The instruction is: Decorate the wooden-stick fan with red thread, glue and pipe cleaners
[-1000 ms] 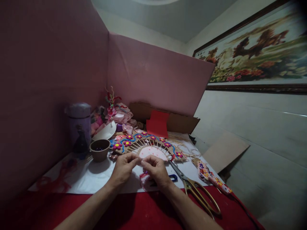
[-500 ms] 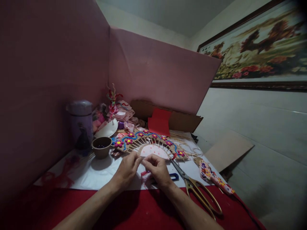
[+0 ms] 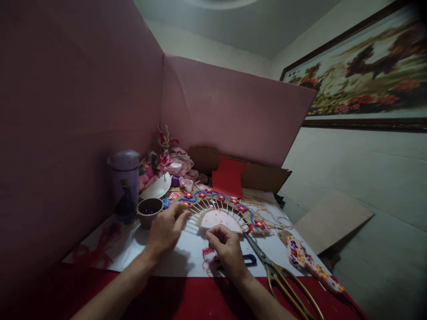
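My right hand [image 3: 227,249] is closed in a pinch in front of the fan, its thumb and forefinger pressed together; whatever lies between them is too small to make out. To its left, my left hand [image 3: 167,229] is raised above the white sheet with fingers curled and the thumb close to them, and nothing clear shows in the grip. Behind both hands lies a half-round fan [image 3: 220,220] with thin sticks, a pink dotted centre and a woven rim with flowers and blue cord. Pinkish-red thread [image 3: 208,254] lies loosely beside my right hand.
Large gold-handled scissors [image 3: 280,273] and a dark blue tool [image 3: 250,260] lie right of my hands. A brown cup [image 3: 150,209] and purple tumbler [image 3: 125,186] stand left. A flower-patterned object with a cord [image 3: 310,260] is far right; red paper [image 3: 229,178] leans behind.
My hands were close together at the fan's front edge. My left hand has moved up and left, away from my right. The camera view has shifted slightly.
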Motion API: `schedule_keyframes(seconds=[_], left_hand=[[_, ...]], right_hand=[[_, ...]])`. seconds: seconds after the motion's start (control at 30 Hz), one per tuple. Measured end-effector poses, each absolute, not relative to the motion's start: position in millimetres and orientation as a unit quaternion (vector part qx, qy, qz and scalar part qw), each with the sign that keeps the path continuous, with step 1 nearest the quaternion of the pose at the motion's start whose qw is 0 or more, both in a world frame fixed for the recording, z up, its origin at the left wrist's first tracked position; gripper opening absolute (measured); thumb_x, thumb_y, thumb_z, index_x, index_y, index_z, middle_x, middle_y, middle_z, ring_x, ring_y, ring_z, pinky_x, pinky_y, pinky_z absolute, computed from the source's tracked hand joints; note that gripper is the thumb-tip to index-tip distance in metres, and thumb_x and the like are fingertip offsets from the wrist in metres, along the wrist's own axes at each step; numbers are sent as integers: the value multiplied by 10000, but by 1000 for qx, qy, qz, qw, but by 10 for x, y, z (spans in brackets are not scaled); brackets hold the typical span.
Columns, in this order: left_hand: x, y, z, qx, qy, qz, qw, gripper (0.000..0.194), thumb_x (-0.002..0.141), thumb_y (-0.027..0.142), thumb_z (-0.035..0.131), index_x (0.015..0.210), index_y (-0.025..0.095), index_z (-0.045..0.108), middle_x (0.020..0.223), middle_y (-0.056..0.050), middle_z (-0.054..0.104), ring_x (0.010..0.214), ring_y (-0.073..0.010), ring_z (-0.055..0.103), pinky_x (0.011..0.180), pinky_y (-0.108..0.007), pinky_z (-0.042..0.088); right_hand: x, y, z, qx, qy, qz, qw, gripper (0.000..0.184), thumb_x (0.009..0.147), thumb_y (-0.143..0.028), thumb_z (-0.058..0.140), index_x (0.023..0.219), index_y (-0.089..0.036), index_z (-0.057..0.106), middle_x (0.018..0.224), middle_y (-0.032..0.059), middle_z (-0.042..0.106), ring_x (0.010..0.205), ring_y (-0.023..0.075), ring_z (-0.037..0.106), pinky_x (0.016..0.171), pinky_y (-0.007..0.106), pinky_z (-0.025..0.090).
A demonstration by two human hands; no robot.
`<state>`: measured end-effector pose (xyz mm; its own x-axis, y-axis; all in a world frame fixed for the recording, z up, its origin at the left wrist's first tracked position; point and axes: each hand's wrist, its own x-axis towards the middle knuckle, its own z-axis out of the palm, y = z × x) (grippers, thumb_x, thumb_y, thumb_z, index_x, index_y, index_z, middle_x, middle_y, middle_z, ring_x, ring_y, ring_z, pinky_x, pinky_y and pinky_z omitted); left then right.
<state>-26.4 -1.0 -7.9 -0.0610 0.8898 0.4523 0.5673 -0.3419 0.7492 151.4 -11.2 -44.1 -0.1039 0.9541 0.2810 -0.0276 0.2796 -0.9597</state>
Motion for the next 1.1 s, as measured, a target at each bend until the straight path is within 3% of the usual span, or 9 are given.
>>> schedule_keyframes(seconds=[0.1, 0.17, 0.23, 0.33, 0.43, 0.63, 0.8, 0.93, 1.1], left_hand=[[-681, 39, 179, 657, 610, 435, 82, 206, 839, 355, 470, 849, 217, 622, 791, -23, 651, 729, -172, 588, 653, -270, 382], [-926, 18, 266, 678, 652, 337, 32, 186, 802, 356, 520, 792, 216, 643, 827, -45, 649, 795, -202, 586, 671, -284, 378], [-1084, -35, 240, 694, 672, 258, 22, 168, 759, 340, 576, 845, 221, 656, 898, -56, 656, 821, -216, 591, 650, -284, 373], [-1157, -119, 41, 722, 663, 196, -13, 126, 790, 229, 507, 769, 206, 628, 875, -46, 647, 746, -185, 597, 600, -272, 356], [-1149, -179, -174, 744, 622, 223, -93, 257, 823, 112, 386, 732, 195, 611, 825, -42, 638, 716, -165, 592, 615, -266, 378], [-1095, -383, -288, 779, 491, 336, -198, 356, 832, 41, 353, 755, 192, 666, 865, -63, 667, 800, -171, 610, 704, -264, 441], [-974, -552, -255, 792, 490, 332, -151, 351, 822, 31, 372, 735, 201, 667, 769, -28, 669, 678, -139, 619, 611, -225, 449], [-974, -565, -266, 775, 490, 361, -171, 325, 835, 61, 384, 767, 186, 677, 821, -51, 679, 741, -156, 629, 674, -245, 467], [-1039, -553, -348, 771, 535, 311, -148, 343, 819, 48, 373, 749, 183, 681, 773, -46, 673, 675, -162, 621, 615, -264, 469]], right_hand=[[1510, -128, -437, -408, -591, 432, 546, 240, 747, -358, 643, 657, -147, 574, 536, -42, 477, 502, 82, 401, 493, 214, 324], [1508, -134, -435, -410, -593, 426, 548, 247, 751, -364, 638, 655, -148, 570, 538, -40, 477, 506, 84, 403, 496, 216, 327], [1504, -135, -435, -406, -595, 425, 548, 251, 758, -367, 632, 652, -150, 565, 537, -41, 473, 507, 84, 401, 498, 216, 329], [1498, -134, -439, -400, -597, 429, 547, 256, 761, -371, 631, 648, -153, 561, 530, -45, 463, 500, 82, 391, 489, 214, 324], [1497, -134, -441, -401, -596, 431, 546, 261, 754, -374, 641, 638, -154, 562, 524, -46, 455, 496, 82, 386, 483, 214, 320], [1509, -125, -458, -408, -592, 438, 539, 256, 743, -375, 647, 644, -155, 563, 529, -42, 469, 496, 87, 400, 487, 214, 317], [1516, -122, -466, -408, -592, 438, 540, 241, 744, -367, 650, 657, -157, 570, 544, -39, 484, 508, 92, 420, 504, 217, 335], [1519, -126, -462, -410, -596, 435, 536, 238, 748, -361, 645, 655, -155, 570, 538, -40, 483, 504, 90, 416, 502, 217, 334], [1512, -128, -445, -417, -595, 432, 534, 280, 730, -404, 658, 644, -152, 572, 537, -32, 492, 505, 96, 427, 500, 222, 339]])
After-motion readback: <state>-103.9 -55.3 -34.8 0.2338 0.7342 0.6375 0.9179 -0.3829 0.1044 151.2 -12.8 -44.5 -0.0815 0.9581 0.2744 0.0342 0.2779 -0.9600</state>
